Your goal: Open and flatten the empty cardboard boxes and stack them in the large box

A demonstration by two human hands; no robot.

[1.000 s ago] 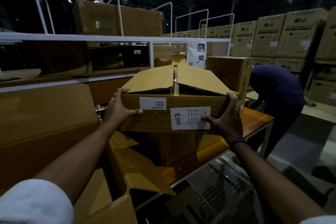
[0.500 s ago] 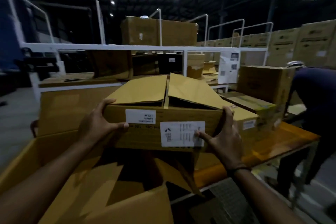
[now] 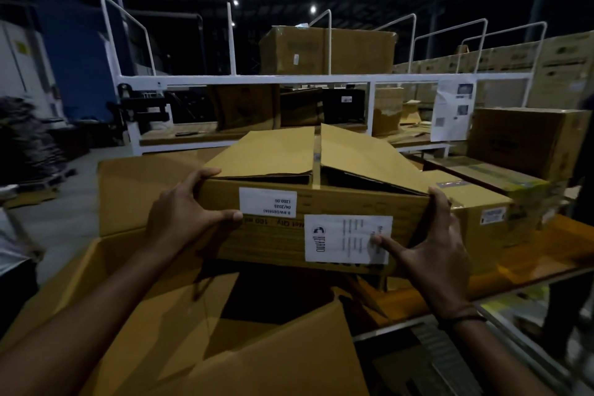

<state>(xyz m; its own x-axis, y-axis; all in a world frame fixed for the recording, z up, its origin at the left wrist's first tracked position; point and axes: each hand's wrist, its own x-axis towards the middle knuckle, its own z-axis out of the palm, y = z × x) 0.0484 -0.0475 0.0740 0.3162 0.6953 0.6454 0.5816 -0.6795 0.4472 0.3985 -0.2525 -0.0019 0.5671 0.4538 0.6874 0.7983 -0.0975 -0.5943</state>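
Dim warehouse interior lit by ceiling lamps; a white metal rack [image 3: 289,79] spans the 12 o'clock field and carries a closed carton [image 3: 328,50] on its top shelf, with further stacked cartons [image 3: 546,61] at 2 o'clock. At centre, a cardboard box [image 3: 273,235] is held in the air, its two top flaps [image 3: 273,151] partly raised with a narrow gap between them. The left hand [image 3: 183,215], at 9 o'clock of the box, grips its left end, thumb on the near face and fingers curled over the top edge. The right hand [image 3: 440,244], at 3 o'clock, grips the right end, thumb pressed on a white label [image 3: 340,238]. The box hangs above the open large box [image 3: 128,315], which fills the 6 to 8 o'clock field. An orange table [image 3: 530,254] lies at 4 o'clock.
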